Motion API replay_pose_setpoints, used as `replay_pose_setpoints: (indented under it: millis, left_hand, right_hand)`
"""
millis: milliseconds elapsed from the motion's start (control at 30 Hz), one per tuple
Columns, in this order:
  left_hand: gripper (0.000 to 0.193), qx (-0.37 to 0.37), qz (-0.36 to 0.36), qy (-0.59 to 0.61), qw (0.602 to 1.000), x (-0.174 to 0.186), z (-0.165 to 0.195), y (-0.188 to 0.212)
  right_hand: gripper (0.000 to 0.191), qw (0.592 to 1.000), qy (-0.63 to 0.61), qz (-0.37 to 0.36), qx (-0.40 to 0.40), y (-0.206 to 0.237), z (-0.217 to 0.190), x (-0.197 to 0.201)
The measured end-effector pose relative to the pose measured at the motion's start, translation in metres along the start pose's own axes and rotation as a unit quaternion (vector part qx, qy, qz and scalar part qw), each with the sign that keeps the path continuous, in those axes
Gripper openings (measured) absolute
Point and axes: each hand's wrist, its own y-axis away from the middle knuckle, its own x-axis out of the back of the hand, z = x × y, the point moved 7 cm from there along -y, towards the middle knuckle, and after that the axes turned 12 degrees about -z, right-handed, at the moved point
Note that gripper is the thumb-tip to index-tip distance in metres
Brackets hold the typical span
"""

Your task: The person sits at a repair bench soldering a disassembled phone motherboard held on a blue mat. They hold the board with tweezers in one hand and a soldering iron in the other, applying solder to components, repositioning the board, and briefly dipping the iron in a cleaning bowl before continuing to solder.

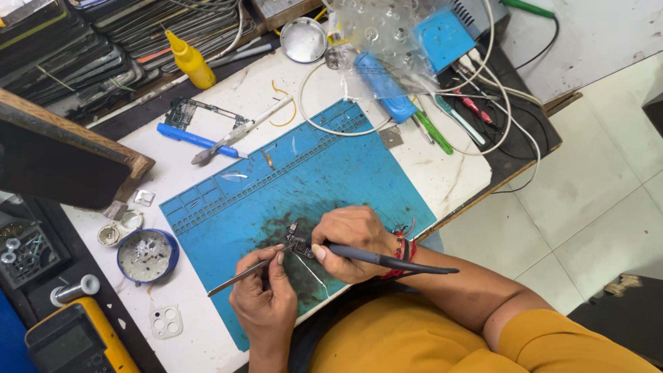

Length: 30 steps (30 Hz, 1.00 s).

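The small circuit board (298, 243) lay on the darkened middle of the blue repair mat (331, 166), its soldering apparently under way, not finished. The left hand (266, 297) pinched tweezers (243, 274) closed against the board, while the right hand (352, 242) gripped a soldering iron (376, 258), tip on it.

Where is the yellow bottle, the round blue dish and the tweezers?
Yellow bottle (190, 62), head view, on the middle of its body.
Round blue dish (171, 254), head view, on its right rim.
Tweezers (238, 278), head view, on the metal shaft, held in the left hand (266, 304).
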Motion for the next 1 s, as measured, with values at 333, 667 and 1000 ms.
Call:
replay_pose_setpoints:
  millis: [333,667,1000]
  left_hand:
    - [0.011,0.001,-0.008,-0.074,0.997,-0.002,0.016,-0.002]
    - [0.012,-0.04,-0.007,-0.062,0.997,-0.004,0.022,-0.004]
    - [0.013,-0.05,0.0,-0.064,0.997,-0.005,0.023,-0.002]
  right_hand:
    - [0.007,0.999,-0.038,-0.01,-0.035,0.003,0.009,0.005]
    - [0.01,0.998,-0.027,-0.01,-0.049,0.009,0.012,0.006]
    - [0.013,0.998,-0.021,-0.005,-0.052,0.01,0.012,0.007]
